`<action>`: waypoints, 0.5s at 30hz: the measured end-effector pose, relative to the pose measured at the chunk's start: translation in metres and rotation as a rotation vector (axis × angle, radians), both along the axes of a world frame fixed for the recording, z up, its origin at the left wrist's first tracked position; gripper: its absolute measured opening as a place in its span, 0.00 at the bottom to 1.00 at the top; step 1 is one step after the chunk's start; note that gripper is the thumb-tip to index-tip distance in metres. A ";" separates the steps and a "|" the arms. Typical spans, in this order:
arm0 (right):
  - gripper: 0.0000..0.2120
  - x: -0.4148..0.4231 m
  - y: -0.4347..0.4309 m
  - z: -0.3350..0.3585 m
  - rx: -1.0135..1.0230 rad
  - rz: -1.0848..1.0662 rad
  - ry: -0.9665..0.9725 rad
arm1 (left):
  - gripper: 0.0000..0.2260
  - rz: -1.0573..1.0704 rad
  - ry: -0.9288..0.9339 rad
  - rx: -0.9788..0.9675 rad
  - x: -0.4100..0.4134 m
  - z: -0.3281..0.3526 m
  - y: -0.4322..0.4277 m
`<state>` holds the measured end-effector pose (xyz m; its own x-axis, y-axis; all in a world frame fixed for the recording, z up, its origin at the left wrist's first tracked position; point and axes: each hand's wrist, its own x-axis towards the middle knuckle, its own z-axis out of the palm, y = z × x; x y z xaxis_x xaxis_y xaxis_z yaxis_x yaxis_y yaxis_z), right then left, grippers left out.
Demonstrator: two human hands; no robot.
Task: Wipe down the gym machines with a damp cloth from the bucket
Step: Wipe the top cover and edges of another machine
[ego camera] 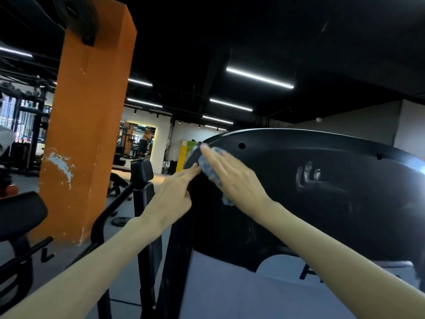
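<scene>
A large black curved cover [322, 203] of a gym machine fills the right half of the view. My right hand [232, 176] lies flat with straight fingers, pressing a blue-and-white cloth [210, 172] against the cover near its upper left edge. The cloth shows under the palm and trails out below the hand. My left hand [174, 194] reaches to the cover's left edge, its fingers extended and touching the rim just left of the cloth. No bucket is in view.
An orange pillar [89, 125] stands at left. Black padded machine parts [142, 171] and frames [18, 212] stand between it and me. Weight plates [122, 221] lie on the grey floor. A yellow cabinet [184, 155] stands far back.
</scene>
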<state>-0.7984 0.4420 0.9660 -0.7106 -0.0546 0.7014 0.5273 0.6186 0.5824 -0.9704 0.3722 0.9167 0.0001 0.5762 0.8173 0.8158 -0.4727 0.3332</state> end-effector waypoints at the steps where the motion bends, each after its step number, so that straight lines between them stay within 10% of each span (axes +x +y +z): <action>1: 0.41 0.006 0.003 -0.002 -0.028 -0.002 -0.115 | 0.32 0.018 0.028 0.002 -0.001 0.000 0.001; 5: 0.21 0.011 0.009 0.021 0.045 -0.035 -0.033 | 0.34 0.076 0.083 0.019 -0.005 0.005 0.005; 9: 0.28 -0.001 0.008 0.002 -0.021 0.013 0.243 | 0.34 0.115 0.086 -0.007 -0.004 0.007 0.008; 15: 0.23 0.034 -0.009 -0.096 0.100 -0.048 -0.374 | 0.33 0.231 0.144 -0.111 0.003 0.016 0.001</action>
